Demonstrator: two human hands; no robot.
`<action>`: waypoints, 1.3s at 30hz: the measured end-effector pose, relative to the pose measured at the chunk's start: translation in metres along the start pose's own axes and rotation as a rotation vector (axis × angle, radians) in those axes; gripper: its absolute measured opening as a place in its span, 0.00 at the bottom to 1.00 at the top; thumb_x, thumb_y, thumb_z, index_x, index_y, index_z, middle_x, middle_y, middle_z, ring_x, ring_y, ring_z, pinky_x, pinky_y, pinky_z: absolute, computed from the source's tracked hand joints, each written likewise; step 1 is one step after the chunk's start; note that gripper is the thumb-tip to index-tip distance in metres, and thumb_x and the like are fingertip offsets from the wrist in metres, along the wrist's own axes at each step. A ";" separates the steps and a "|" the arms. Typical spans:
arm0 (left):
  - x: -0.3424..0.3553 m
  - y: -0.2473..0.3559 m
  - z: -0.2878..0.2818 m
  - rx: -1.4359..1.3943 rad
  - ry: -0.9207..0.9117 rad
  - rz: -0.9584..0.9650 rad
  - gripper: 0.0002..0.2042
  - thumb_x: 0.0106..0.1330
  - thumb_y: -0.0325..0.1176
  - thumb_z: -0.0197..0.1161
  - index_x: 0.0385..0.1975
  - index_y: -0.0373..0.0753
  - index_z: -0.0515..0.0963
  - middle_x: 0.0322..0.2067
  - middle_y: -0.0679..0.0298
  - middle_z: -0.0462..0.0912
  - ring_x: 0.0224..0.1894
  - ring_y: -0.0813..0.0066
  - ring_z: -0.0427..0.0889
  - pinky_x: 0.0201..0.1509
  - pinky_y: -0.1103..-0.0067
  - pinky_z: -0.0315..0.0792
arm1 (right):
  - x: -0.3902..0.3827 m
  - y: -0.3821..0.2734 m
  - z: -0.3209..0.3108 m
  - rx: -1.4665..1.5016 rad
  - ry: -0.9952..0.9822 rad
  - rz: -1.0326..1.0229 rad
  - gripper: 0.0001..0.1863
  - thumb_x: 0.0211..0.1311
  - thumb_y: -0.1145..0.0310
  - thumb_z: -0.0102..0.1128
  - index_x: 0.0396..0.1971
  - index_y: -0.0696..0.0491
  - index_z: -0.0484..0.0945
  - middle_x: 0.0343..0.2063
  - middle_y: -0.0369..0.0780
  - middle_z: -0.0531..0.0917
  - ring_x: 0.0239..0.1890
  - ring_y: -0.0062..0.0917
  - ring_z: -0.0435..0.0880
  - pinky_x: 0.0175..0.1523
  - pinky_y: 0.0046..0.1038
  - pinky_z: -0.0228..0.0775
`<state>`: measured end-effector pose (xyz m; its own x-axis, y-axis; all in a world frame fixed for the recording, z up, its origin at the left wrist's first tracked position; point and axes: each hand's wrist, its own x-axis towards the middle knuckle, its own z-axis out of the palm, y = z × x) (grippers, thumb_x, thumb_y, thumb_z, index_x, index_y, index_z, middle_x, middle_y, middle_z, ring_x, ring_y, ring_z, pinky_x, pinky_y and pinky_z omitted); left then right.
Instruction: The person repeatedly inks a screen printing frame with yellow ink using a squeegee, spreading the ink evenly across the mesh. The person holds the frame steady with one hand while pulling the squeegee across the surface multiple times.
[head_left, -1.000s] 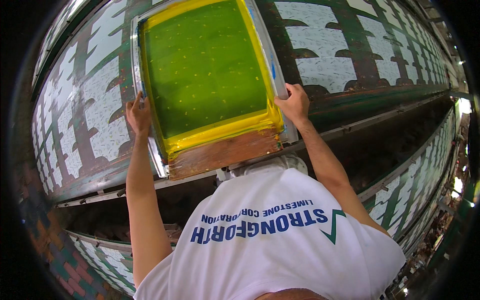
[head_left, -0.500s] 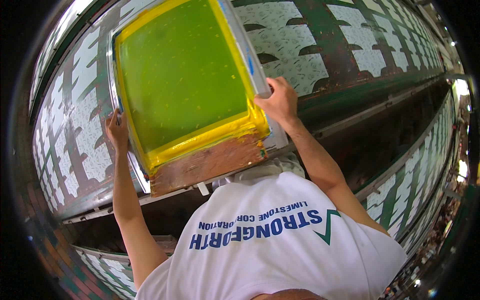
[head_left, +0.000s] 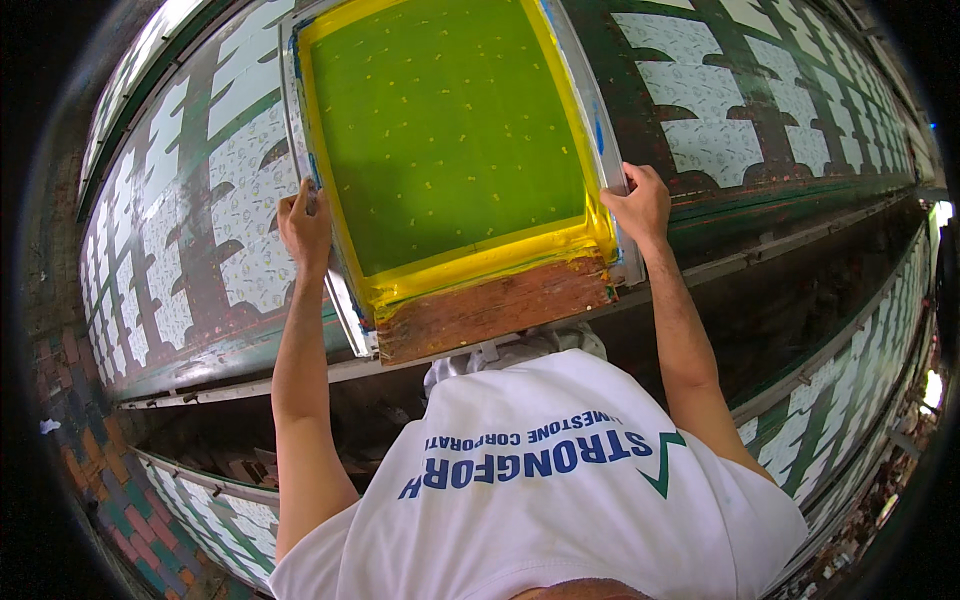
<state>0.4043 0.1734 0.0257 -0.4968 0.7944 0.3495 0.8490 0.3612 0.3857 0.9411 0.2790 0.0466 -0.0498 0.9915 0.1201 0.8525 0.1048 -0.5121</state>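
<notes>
A screen [head_left: 450, 140] of green mesh with small yellow marks, bordered in yellow, lies in a grey metal frame [head_left: 601, 130] on the long table. A worn wooden strip [head_left: 495, 305] runs along its near end. My left hand [head_left: 305, 225] has its fingers closed on the frame's left side. My right hand [head_left: 640, 205] grips the right side, thumb near the yellow border. On either side, pale patterned pieces [head_left: 710, 145] with dark curved cut-out shapes between them cover the green table surface. Below the screen, a crumpled light-grey bundle is mostly hidden by my white shirt.
The table's near edge has a metal rail [head_left: 200, 392] over a dark gap. A second table with similar pieces [head_left: 225, 510] runs behind me along the bottom. Coloured paving [head_left: 130, 520] shows at lower left; bright lights and clutter sit at the far right.
The view has swung, so the scene shifts in the picture. Against the patterned pieces, the screen has moved slightly left along the table, with both my hands still gripping it.
</notes>
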 end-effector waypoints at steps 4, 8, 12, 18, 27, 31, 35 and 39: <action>-0.002 0.023 0.006 0.007 0.020 -0.002 0.21 0.67 0.42 0.71 0.59 0.46 0.85 0.37 0.60 0.79 0.43 0.62 0.78 0.50 0.65 0.74 | 0.003 0.025 -0.006 0.027 -0.060 0.022 0.32 0.49 0.59 0.74 0.54 0.61 0.82 0.46 0.47 0.84 0.48 0.38 0.86 0.54 0.41 0.79; -0.003 0.036 0.010 0.033 0.011 -0.040 0.21 0.67 0.43 0.70 0.58 0.45 0.85 0.38 0.60 0.79 0.44 0.61 0.79 0.51 0.65 0.74 | 0.006 0.034 -0.009 0.055 -0.086 0.036 0.32 0.51 0.59 0.74 0.55 0.61 0.82 0.48 0.47 0.83 0.49 0.39 0.85 0.55 0.41 0.79; -0.007 0.044 0.011 0.059 0.019 -0.037 0.20 0.67 0.43 0.69 0.57 0.46 0.86 0.38 0.58 0.81 0.44 0.58 0.81 0.51 0.63 0.75 | 0.005 0.042 -0.005 0.074 -0.071 0.019 0.32 0.52 0.59 0.75 0.56 0.61 0.81 0.49 0.48 0.83 0.50 0.40 0.85 0.54 0.42 0.78; -0.009 0.040 0.026 0.109 0.010 0.037 0.18 0.66 0.43 0.68 0.53 0.45 0.88 0.36 0.53 0.83 0.41 0.54 0.84 0.49 0.62 0.78 | 0.005 0.043 0.002 0.020 -0.123 0.001 0.32 0.55 0.58 0.76 0.57 0.61 0.81 0.45 0.46 0.83 0.46 0.38 0.85 0.52 0.38 0.78; -0.006 0.028 0.031 0.124 -0.036 0.067 0.17 0.65 0.44 0.69 0.51 0.47 0.88 0.35 0.58 0.83 0.41 0.56 0.84 0.49 0.63 0.78 | -0.060 -0.027 -0.031 0.228 -0.325 -0.500 0.32 0.65 0.55 0.71 0.62 0.61 0.77 0.58 0.51 0.80 0.60 0.47 0.80 0.66 0.42 0.73; -0.015 0.032 0.037 0.114 0.047 0.075 0.17 0.66 0.44 0.68 0.51 0.47 0.88 0.36 0.57 0.82 0.45 0.56 0.83 0.51 0.63 0.77 | -0.107 -0.076 -0.028 0.269 -0.662 -0.878 0.27 0.61 0.62 0.73 0.56 0.59 0.80 0.53 0.48 0.83 0.57 0.43 0.82 0.63 0.39 0.75; -0.018 0.029 0.040 0.037 0.088 0.118 0.16 0.67 0.43 0.67 0.52 0.46 0.88 0.38 0.57 0.82 0.46 0.55 0.82 0.52 0.63 0.77 | -0.115 -0.102 -0.017 0.076 -0.602 -0.969 0.23 0.57 0.71 0.69 0.55 0.55 0.82 0.49 0.45 0.84 0.54 0.41 0.83 0.59 0.40 0.77; -0.019 0.027 0.042 -0.007 0.112 0.130 0.14 0.69 0.41 0.66 0.51 0.46 0.87 0.37 0.57 0.82 0.45 0.55 0.82 0.50 0.62 0.77 | -0.118 -0.120 -0.009 0.016 -0.469 -0.804 0.23 0.53 0.78 0.61 0.52 0.54 0.83 0.46 0.44 0.85 0.50 0.39 0.83 0.54 0.40 0.78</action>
<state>0.4439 0.1885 -0.0064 -0.3998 0.7748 0.4897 0.9065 0.2551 0.3366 0.8489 0.1491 0.1014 -0.8303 0.5501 0.0896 0.4636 0.7710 -0.4367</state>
